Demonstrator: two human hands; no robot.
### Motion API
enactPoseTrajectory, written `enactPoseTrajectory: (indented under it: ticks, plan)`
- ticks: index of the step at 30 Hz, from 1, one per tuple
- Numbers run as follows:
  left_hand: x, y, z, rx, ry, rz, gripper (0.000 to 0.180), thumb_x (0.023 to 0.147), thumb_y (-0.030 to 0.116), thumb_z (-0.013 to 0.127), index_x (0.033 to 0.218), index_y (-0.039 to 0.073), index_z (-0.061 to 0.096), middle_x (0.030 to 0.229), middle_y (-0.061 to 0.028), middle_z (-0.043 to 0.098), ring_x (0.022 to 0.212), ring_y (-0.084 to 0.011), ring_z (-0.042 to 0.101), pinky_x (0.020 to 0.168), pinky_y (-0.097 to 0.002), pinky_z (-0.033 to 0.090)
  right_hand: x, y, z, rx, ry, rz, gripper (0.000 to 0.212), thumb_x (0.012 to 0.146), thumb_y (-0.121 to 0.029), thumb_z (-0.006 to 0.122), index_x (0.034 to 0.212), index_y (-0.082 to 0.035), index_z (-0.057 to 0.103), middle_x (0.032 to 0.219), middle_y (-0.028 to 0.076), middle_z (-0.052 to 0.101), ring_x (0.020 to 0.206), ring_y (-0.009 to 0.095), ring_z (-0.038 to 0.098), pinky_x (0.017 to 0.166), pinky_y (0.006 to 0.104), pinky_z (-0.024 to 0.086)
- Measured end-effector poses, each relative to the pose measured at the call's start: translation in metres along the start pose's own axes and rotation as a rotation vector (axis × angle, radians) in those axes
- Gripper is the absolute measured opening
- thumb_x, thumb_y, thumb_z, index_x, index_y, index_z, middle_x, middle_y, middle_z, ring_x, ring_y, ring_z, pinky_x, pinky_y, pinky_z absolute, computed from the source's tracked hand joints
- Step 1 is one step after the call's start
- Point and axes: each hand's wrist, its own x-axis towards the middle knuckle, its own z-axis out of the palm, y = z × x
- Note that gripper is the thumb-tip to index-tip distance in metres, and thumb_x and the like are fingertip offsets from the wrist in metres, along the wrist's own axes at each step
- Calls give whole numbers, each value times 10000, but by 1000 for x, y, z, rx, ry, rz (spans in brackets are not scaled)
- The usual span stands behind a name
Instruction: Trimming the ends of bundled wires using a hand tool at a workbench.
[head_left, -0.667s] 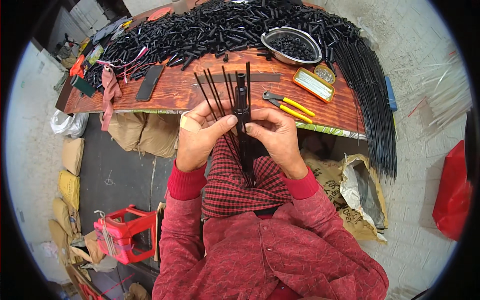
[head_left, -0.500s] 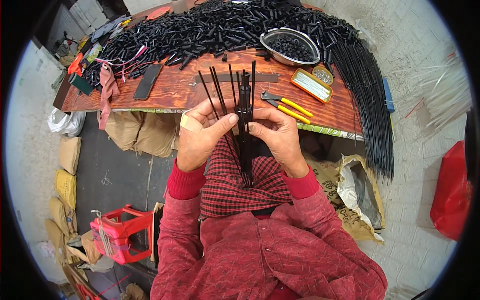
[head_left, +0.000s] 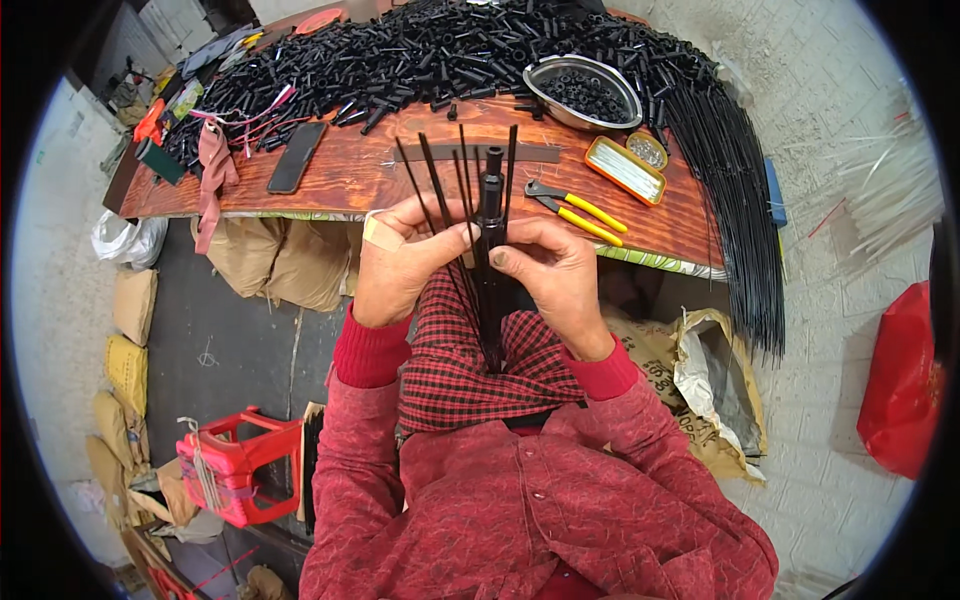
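left hand (head_left: 393,264) and right hand (head_left: 553,268) pinch a glossy black stepped tube (head_left: 491,192). thin black rods (head_left: 434,177) flank it.

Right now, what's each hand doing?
Left hand: closed, holding thin black rods.
Right hand: closed, thumb and fingers holding a black tube.

Left fingers (head_left: 408,213): disappearing partly behind held rods (head_left: 435,180)
Red bag (head_left: 893,390): running past view, right of the bench (head_left: 365,190)
White strands (head_left: 880,190): blurring, right of the bench
Brown sacks (head_left: 300,262): hiding partly beneath the bench
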Motion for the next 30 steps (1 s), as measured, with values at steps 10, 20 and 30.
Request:
enactPoseTrajectory:
  ticks: [10, 20, 30]
  plan:
    - [-4, -15, -2, -200, 69, -38, 362, 874, -11, 653, 1223, -39, 563, 1085, -85, 665, 960, -126, 632, 846, -252, 499, 4, 8, 20, -124, 141, -73, 181, 846, 48, 686, 1021, 45, 642, 954, 42, 657, 851, 99, 636, 773, 244, 541]
    - [-12, -16, 18, 1, 184, 126, 419, 835, -26, 704, 1219, -41, 537, 1122, -103, 636, 999, -147, 624, 906, -275, 502, 9, 7, 27, -256, 216, -207, 187, 785, 21, 737, 956, 32, 661, 897, 91, 644, 768, 146, 683, 651, 250, 562]
    - [-15, -10, 11, 65, 282, 119, 268, 837, -27, 697, 1091, -28, 610, 996, -68, 671, 921, -114, 629, 831, -246, 500, 2, -1, 37, -323, 208, -279, 214, 763, 22, 750, 959, 19, 664, 875, 91, 638, 728, 157, 674, 603, 259, 546]
